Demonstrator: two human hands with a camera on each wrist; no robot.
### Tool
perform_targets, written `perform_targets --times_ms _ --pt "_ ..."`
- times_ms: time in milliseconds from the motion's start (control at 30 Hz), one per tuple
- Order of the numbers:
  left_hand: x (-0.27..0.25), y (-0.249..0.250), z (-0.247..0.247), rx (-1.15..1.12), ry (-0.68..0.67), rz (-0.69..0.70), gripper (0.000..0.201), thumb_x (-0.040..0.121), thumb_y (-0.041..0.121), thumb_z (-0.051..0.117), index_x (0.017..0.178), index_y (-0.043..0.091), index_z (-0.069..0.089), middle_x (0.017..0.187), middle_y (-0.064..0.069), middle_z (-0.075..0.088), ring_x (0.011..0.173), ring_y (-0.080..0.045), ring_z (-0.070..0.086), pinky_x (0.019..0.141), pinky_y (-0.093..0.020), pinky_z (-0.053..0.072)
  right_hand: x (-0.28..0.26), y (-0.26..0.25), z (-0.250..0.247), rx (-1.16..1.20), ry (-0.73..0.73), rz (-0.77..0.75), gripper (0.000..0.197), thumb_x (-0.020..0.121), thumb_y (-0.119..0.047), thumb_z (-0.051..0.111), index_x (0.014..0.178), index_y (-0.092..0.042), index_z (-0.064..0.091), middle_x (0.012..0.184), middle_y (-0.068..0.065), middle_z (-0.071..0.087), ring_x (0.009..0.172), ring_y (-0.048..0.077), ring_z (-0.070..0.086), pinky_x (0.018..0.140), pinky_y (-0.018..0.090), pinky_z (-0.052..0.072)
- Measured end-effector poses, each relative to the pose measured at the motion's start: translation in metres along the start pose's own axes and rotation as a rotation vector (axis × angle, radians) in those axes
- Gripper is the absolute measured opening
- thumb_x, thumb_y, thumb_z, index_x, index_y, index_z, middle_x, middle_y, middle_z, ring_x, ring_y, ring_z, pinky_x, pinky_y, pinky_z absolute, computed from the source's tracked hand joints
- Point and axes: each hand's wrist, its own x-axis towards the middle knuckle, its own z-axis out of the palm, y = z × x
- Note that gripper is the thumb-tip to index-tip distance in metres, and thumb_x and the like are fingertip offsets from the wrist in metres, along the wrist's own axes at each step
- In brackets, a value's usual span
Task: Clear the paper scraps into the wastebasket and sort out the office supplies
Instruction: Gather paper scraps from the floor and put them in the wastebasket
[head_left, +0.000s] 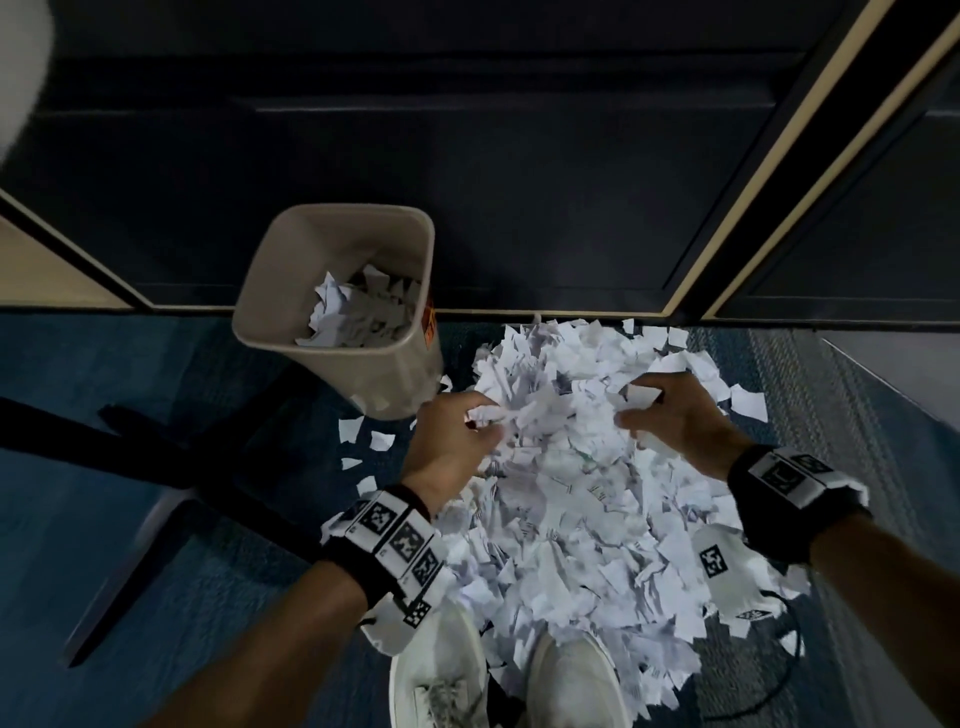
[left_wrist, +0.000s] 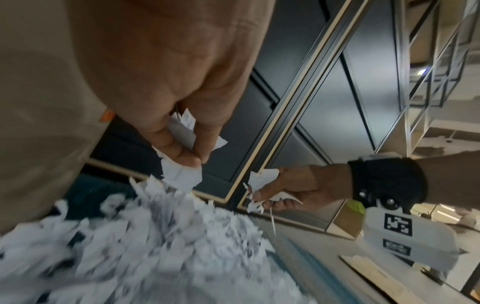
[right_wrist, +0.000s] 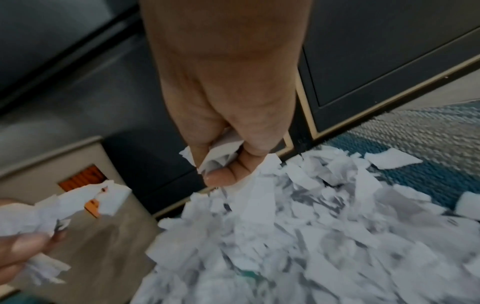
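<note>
A big heap of torn white paper scraps (head_left: 571, 493) covers the blue carpet in front of me. My left hand (head_left: 457, 431) sits at the heap's left side, its fingers curled round a bunch of scraps (left_wrist: 182, 164). At the far right of the heap my right hand (head_left: 670, 410) grips another bunch of scraps (right_wrist: 221, 156). The beige wastebasket (head_left: 270, 291) stands just left of the heap, partly filled with scraps (head_left: 358, 312). It carries an orange label (right_wrist: 80, 179).
Dark cabinet panels (head_left: 467, 182) with pale trim run along the back of the carpet. A black chair base (head_left: 156, 457) spreads across the floor to the left. My white shoes (head_left: 498, 675) stand at the heap's near edge. Loose scraps (head_left: 363, 441) lie near the wastebasket.
</note>
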Motion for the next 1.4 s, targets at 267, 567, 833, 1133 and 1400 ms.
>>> perform_targets --times_ms 267,567,833,1133,1400 --pt "-0.008 0.061 -0.089 -0.213 0.255 0.159 0.015 0.084 0.016 0.077 0.087 0.03 0.072 0.078 0.02 0.071 0.068 0.008 0.064 0.063 -0.01 0.048 -0.017 -0.116 0.002 0.251 -0.088 -0.266 0.018 0.073 0.003 0.082 0.084 0.001 0.068 0.07 0.012 0.066 0.057 0.02 0.062 0.054 0.03 0.052" --pt "0.028 0.037 -0.159 -0.144 0.444 0.041 0.02 0.079 0.016 0.08 0.099 0.017 0.076 0.091 0.003 0.075 0.085 -0.016 0.071 0.081 -0.032 0.058 0.006 -0.253 0.08 0.242 -0.257 -0.335 0.022 0.065 -0.003 0.086 0.084 -0.006 0.074 0.084 0.011 0.074 0.077 0.023 0.072 0.071 0.038 0.061" --pt "0.042 0.012 -0.176 -0.115 0.426 -0.021 0.027 0.084 0.008 0.074 0.109 0.017 0.073 0.106 -0.002 0.072 0.096 -0.016 0.069 0.089 -0.036 0.057 0.024 -0.277 0.121 0.361 -0.374 -0.212 0.025 0.084 -0.01 0.075 0.108 -0.007 0.068 0.092 0.004 0.069 0.084 0.018 0.067 0.061 0.025 0.055" --pt "0.004 0.028 -0.132 -0.175 0.31 0.218 0.017 0.089 0.004 0.067 0.1 0.016 0.073 0.095 0.004 0.073 0.087 -0.013 0.07 0.084 -0.033 0.057 0.023 -0.247 0.068 0.382 -0.331 -0.204 0.012 0.092 0.002 0.059 0.102 0.004 0.065 0.085 0.017 0.063 0.073 0.029 0.065 0.071 0.04 0.06" --pt "0.01 0.007 -0.033 -0.099 -0.044 0.15 0.017 0.091 0.008 0.067 0.107 0.012 0.072 0.098 0.001 0.073 0.083 -0.004 0.067 0.079 -0.028 0.059 0.021 -0.102 0.01 0.198 -0.246 0.015 0.008 0.092 -0.007 0.065 0.094 0.0 0.069 0.09 0.022 0.068 0.076 0.028 0.066 0.076 0.042 0.058"
